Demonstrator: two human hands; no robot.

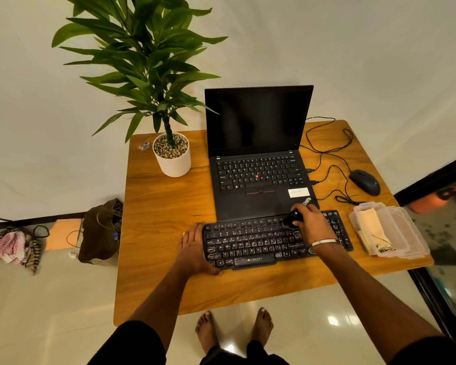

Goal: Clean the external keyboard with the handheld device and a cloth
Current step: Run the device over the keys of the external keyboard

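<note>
1. The keyboard [258,243] lies at the near edge of the table [163,206], just in front of the open laptop [261,164].
2. The left hand [195,248] rests flat at the keyboard's left end, fingers straight.
3. The right hand [309,225] grips a small black device [291,218], fingers curled round it, its tip on the upper key rows.
4. A cloth [371,227] sits in a clear box [406,238] right of the keyboard.
5. A mouse [365,181] and a plant pot [173,159] stand farther back.
</note>
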